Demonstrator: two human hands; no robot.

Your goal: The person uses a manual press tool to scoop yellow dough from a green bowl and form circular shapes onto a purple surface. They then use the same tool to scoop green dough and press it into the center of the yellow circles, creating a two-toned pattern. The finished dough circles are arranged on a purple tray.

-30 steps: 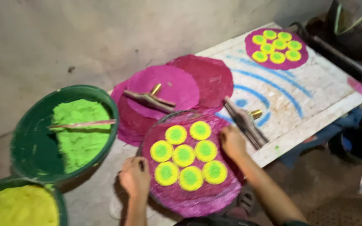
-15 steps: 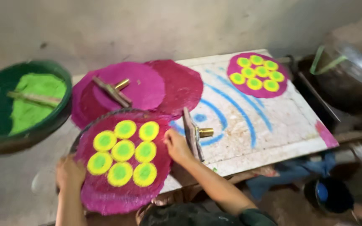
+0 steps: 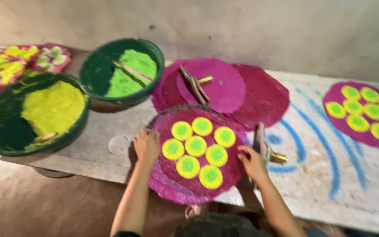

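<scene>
View has swung left since the earlier frame: yellow powder basin (image 3: 31,115) now in shot, and both hands stay on the decorated disc. Left hand (image 3: 146,145) grips the left rim of the magenta disc (image 3: 197,154), fingers curled over the edge. Right hand (image 3: 252,163) holds the disc's right rim, fingers closed on it. Disc sits at the bench (image 3: 365,184) front edge, carrying seven yellow-green dots. Just right of the disc: a brass-tipped tool (image 3: 266,149). Behind the disc: plain magenta discs (image 3: 242,90) with another tool on top. Left of the disc: green powder basin (image 3: 121,72). Far right of the disc: a second dotted disc (image 3: 362,112).
</scene>
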